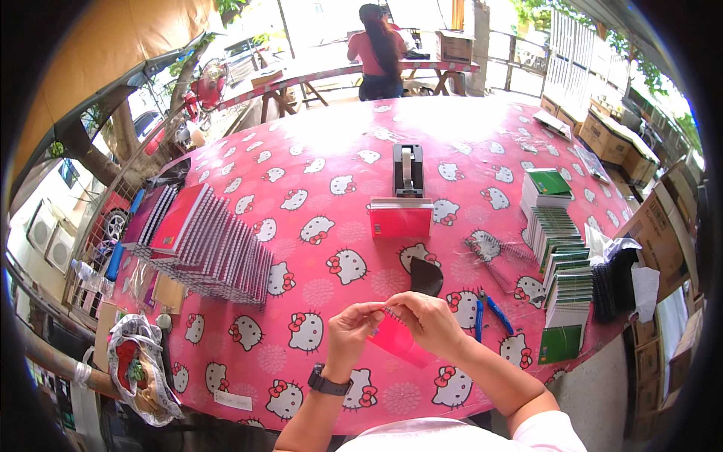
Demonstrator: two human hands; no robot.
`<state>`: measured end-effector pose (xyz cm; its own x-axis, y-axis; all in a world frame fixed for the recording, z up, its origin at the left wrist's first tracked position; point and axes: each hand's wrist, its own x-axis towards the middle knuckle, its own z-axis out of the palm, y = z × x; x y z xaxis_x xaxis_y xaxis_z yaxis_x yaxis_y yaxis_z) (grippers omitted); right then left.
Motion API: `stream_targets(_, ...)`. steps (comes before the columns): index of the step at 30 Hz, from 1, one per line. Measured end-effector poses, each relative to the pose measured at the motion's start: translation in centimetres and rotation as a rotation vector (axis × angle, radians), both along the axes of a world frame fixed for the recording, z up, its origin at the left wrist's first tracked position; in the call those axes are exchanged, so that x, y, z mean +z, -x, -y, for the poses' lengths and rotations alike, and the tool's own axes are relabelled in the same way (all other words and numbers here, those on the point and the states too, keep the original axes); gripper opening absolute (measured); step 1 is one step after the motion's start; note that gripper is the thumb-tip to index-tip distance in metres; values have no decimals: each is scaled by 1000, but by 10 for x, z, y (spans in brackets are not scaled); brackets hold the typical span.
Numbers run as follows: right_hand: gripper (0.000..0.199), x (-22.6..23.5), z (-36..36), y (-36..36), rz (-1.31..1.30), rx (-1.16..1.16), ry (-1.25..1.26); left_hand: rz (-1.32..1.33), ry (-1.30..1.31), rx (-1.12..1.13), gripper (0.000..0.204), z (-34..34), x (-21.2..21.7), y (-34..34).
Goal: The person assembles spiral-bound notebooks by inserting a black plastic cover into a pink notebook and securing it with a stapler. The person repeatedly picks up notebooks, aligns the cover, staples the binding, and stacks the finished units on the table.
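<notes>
Near the table's front edge, my left hand and my right hand pinch the top edge of a red spiral notebook. Its coil runs along that edge between my fingertips, and its cover hangs tilted below them. Just beyond my right hand lies a curved black piece whose kind I cannot make out. A pair of blue-handled pliers rests right of my right forearm. Farther ahead, a small stack of red-covered notebooks stands in front of a black tape dispenser.
Spiral-bound red notebooks are piled at left, green notebooks in a row at right. Loose coils lie between. A plastic bag sits at the left edge. Cardboard boxes line the right; another person stands at a far table.
</notes>
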<state>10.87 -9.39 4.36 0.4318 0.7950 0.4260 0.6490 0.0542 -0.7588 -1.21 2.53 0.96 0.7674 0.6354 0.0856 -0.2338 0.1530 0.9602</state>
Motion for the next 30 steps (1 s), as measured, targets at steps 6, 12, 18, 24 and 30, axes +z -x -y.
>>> stream_targets(6, 14, 7, -3, 0, -3, 33, -70, 67, -14, 29, 14, 1, 7, 3)
stream_targets(12, 20, 1, -10, 10, -140, 35, -73, 83, -18, 34, 16, -1, 6, 9)
stream_targets(18, 29, 7, -15, 3, 63, 64, -44, 102, -147, 61, 14, 6, 0, 8)
stream_targets(24, 21, 9, -15, 9, 49, 102, -6, 26, -298, 178, 11, 7, 6, 12)
stream_targets(30, 13, 9, -18, 7, 147, 110, -78, -161, -417, 186, 15, 9, 19, 11)
